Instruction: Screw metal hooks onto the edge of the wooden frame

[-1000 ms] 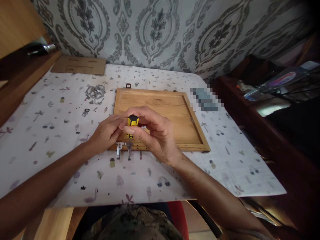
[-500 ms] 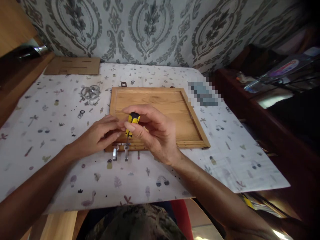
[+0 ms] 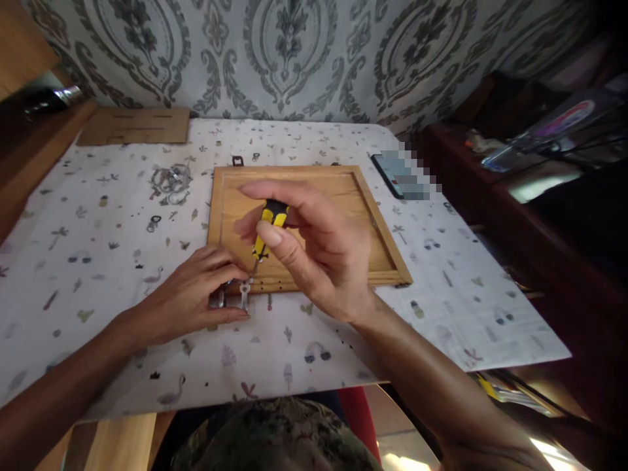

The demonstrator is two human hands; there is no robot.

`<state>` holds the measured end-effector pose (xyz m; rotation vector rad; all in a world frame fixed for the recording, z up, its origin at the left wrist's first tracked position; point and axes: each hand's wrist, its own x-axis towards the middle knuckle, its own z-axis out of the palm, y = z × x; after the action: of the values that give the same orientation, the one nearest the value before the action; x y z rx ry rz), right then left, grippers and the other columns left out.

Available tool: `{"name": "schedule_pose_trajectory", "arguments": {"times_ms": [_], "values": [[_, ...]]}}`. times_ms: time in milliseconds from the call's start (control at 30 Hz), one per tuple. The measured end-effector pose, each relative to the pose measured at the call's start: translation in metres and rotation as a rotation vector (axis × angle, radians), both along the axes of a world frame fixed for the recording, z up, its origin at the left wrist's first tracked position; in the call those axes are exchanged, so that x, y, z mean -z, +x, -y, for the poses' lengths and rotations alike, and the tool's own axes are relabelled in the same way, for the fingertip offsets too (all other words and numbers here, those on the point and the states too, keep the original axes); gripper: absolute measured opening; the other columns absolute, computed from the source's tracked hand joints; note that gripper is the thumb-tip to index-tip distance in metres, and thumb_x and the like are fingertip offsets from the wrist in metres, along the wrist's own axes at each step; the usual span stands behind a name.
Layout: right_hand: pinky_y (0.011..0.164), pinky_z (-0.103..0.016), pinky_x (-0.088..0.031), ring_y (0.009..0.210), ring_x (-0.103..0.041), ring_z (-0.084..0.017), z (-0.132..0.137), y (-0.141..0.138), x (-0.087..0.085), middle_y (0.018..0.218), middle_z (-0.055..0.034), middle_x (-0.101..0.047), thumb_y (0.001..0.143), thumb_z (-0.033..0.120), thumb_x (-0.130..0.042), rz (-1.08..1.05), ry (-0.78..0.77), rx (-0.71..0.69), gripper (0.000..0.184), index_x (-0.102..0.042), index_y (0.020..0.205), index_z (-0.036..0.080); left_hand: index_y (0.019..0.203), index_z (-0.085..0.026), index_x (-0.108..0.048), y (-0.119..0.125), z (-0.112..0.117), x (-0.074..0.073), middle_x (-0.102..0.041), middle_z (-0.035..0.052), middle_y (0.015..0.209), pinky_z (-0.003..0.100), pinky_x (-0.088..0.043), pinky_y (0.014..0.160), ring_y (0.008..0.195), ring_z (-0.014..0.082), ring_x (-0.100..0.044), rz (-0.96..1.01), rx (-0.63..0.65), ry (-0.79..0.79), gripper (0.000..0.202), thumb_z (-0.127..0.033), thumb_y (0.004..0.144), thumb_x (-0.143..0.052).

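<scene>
A small yellow-and-black screwdriver is held in the fingers of my right hand. Its thin shaft slants down towards a shiny metal bracket at the near left corner of a wooden framed panel. Whether the tip touches a screw is too small to tell. My left hand grips the bracket, thumb on the near side and fingers on the far side. Those fingers partly cover the bracket. The panel lies flat on the table, partly hidden under my right hand.
A heap of metal pieces lies left of the panel on the patterned tablecloth. Behind it is a slotted brown board. A phone rests at the back right. Beyond the right edge stands a dark red surface holding a clear bottle.
My left hand has moved down and now has its thumb and fingers around the bracket. My right hand with the screwdriver has shifted slightly right and lifted its fingers. The view has tilted slightly.
</scene>
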<state>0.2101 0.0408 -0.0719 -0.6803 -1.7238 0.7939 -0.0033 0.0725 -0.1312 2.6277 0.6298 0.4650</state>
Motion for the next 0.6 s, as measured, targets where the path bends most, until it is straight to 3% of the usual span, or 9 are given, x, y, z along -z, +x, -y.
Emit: {"name": "schedule_pose_trajectory", "arguments": {"times_ms": [133, 200, 300, 367, 467, 533, 600], "values": [[0.077, -0.023, -0.052, 0.085, -0.061, -0.008, -0.005, 0.013, 0.009, 0.101, -0.0098, -0.06, 0.102, 0.023, -0.046, 0.034, -0.084, 0.106, 0.032, -0.05, 0.125, 0.003, 0.116, -0.022, -0.053, -0.004, -0.002, -0.001, -0.052, -0.0011, 0.116, 0.031, -0.038, 0.093, 0.109, 0.0137, -0.045, -0.011, 0.003, 0.002, 0.041, -0.051, 0.089, -0.064], [0.062, -0.022, -0.049, 0.071, -0.057, -0.008, -0.012, 0.021, 0.021, 0.084, -0.0068, -0.057, 0.101, 0.027, -0.046, -0.007, -0.157, 0.113, 0.032, -0.049, 0.121, 0.002, 0.115, -0.023, -0.055, -0.003, -0.005, -0.005, -0.053, -0.0032, 0.116, 0.027, -0.039, 0.091, 0.107, 0.011, -0.047, -0.02, 0.008, -0.072, 0.035, -0.048, 0.091, -0.063], [0.057, -0.022, -0.046, 0.062, -0.053, -0.008, -0.02, 0.031, 0.038, 0.075, -0.0038, -0.055, 0.099, 0.031, -0.049, -0.151, -0.209, 0.145, 0.033, -0.048, 0.117, 0.003, 0.106, -0.022, -0.062, 0.003, -0.013, -0.014, -0.058, -0.0043, 0.107, 0.018, -0.042, 0.076, 0.09, 0.0037, -0.054, 0.047, -0.11, -0.232, 0.019, -0.037, 0.098, -0.053], [0.059, -0.022, -0.046, 0.063, -0.054, -0.007, -0.023, 0.034, 0.045, 0.076, -0.0043, -0.056, 0.099, 0.032, -0.051, -0.209, -0.216, 0.181, 0.034, -0.047, 0.117, 0.003, 0.102, -0.018, -0.064, 0.012, -0.018, -0.018, -0.059, -0.002, 0.095, 0.017, -0.04, 0.066, 0.077, 0.0034, -0.053, 0.087, -0.194, -0.152, 0.02, -0.03, 0.099, -0.048], [0.054, -0.022, -0.046, 0.06, -0.052, -0.008, -0.022, 0.034, 0.049, 0.075, -0.0033, -0.054, 0.098, 0.033, -0.052, -0.224, -0.239, 0.174, 0.034, -0.047, 0.116, 0.004, 0.11, -0.014, -0.063, 0.028, -0.026, -0.017, -0.058, 0.0009, 0.098, 0.021, -0.042, 0.077, 0.088, 0.0078, -0.055, 0.095, -0.17, -0.018, 0.021, -0.022, 0.097, -0.048], [0.047, -0.022, -0.042, 0.055, -0.048, -0.008, -0.021, 0.033, 0.05, 0.074, -0.002, -0.052, 0.097, 0.036, -0.053, -0.239, -0.303, 0.149, 0.035, -0.047, 0.114, 0.006, 0.116, -0.014, -0.061, 0.04, -0.03, -0.013, -0.058, 0.0018, 0.105, 0.025, -0.042, 0.084, 0.097, 0.011, -0.055, 0.084, -0.148, -0.014, 0.026, -0.028, 0.098, -0.05], [0.041, -0.021, -0.035, 0.052, -0.042, -0.007, -0.02, 0.032, 0.05, 0.072, -0.0009, -0.049, 0.095, 0.039, -0.054, -0.257, -0.398, 0.134, 0.036, -0.047, 0.112, 0.008, 0.114, -0.014, -0.061, 0.051, -0.033, -0.009, -0.058, 0.0027, 0.103, 0.03, -0.041, 0.081, 0.095, 0.0156, -0.055, 0.035, -0.185, 0.017, 0.03, -0.036, 0.097, -0.053]]}}
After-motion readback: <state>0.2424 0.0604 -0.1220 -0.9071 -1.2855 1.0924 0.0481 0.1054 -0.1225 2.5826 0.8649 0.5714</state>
